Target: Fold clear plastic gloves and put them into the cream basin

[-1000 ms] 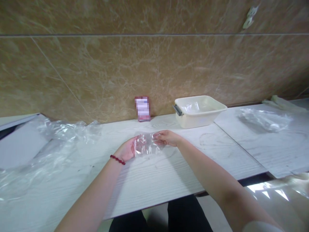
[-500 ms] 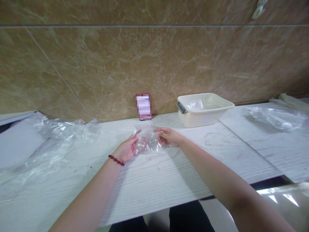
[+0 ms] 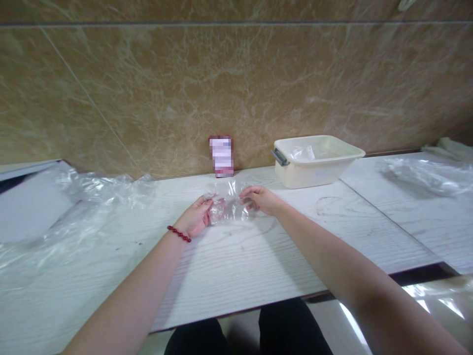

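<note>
Bag (image 3: 228, 209) seemingly runs left hand (image 3: 195, 220) to right hand (image 3: 260, 199).

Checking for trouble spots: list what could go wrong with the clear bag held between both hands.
1. The left hand and right hand pinch the thin clear bag from opposite sides; pulling apart may tear it.
2. The loose plastic sheet lies near the left forearm on the table and might get dragged along.
</note>
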Action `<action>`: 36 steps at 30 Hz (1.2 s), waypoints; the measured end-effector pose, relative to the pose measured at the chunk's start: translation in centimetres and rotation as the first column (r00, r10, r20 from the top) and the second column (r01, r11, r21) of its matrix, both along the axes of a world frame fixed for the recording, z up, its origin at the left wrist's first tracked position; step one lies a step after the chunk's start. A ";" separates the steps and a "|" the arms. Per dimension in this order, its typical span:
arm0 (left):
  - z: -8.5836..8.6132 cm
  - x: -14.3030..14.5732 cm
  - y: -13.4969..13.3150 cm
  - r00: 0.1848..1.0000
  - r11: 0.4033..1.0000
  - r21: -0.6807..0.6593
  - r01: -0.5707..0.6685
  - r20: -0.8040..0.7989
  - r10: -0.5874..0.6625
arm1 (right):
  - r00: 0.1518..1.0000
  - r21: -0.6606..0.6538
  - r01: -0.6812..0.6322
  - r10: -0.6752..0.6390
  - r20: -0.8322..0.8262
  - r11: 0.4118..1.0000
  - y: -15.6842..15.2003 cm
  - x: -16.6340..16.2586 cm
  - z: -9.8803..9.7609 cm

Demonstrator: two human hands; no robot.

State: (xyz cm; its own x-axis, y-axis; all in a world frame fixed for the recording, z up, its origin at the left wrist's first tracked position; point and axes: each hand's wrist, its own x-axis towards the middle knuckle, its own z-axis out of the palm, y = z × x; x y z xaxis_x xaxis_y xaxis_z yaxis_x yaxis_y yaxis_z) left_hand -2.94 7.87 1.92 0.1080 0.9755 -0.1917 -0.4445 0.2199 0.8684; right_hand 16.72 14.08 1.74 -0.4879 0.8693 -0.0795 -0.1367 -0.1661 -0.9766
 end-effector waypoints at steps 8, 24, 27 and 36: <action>-0.2 0.2 0.2 0.998 0.997 0.050 -0.054 -0.043 0.056 | 0.999 0.060 0.033 -0.032 -0.026 0.998 0.2 0.0 -0.2; 0.8 -0.3 -0.2 1.000 0.999 -0.037 -0.002 0.019 0.003 | 0.998 0.355 0.052 -0.040 -0.040 0.934 0.6 0.5 -0.4; 0.5 0.0 -0.2 0.991 0.996 0.008 -0.084 -0.105 0.084 | 0.998 0.413 0.067 -0.063 -0.024 0.908 0.6 0.5 -0.4; 0.3 0.4 -0.3 0.950 0.971 0.159 -0.180 -0.228 0.213 | 0.989 0.213 0.143 -0.130 -0.073 0.967 0.3 -0.3 -0.2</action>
State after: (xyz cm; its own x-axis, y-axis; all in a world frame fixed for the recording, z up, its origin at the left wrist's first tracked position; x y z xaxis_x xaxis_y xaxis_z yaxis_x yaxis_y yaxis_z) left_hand -2.53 7.55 2.22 -0.1219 0.9911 -0.0539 -0.2401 0.0232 0.9705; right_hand 16.38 14.40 1.52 -0.3618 0.9212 0.1429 -0.2009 0.0726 -0.9769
